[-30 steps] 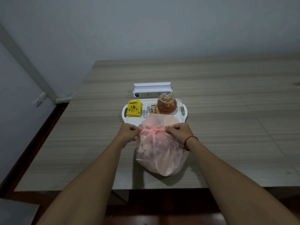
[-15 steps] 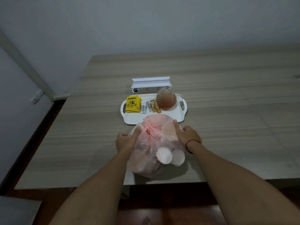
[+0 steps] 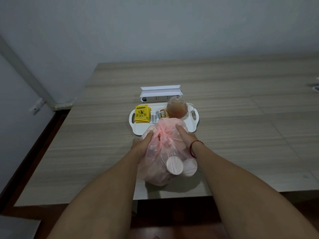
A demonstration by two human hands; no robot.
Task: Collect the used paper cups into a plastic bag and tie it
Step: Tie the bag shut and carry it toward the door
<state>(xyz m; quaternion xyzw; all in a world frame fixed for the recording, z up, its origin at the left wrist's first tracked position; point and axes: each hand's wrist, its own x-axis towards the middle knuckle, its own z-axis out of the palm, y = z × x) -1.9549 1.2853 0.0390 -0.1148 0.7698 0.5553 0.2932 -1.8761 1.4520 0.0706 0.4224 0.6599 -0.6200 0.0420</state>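
Observation:
A pink translucent plastic bag (image 3: 162, 159) sits near the table's front edge, its neck gathered into a knot (image 3: 163, 134) at the top. Paper cups (image 3: 174, 165) show through the bag, two round bottoms facing me. My left hand (image 3: 142, 145) presses against the bag's left side with fingers near the knot. My right hand (image 3: 185, 137), with a red string at the wrist, rests flat on the bag's right upper side. Both hands hold the bag between them.
Just behind the bag lies a white tray (image 3: 193, 127) with a yellow tea packet (image 3: 142, 113), small sachets (image 3: 155, 116) and a glass teapot of tea (image 3: 177, 109). A white power strip box (image 3: 160, 94) stands behind the tray. The table's front edge is close below the bag.
My hands let go of the pulled knot ends and moved down onto the bag's sides. The bag tipped toward me, showing the cup bottoms.

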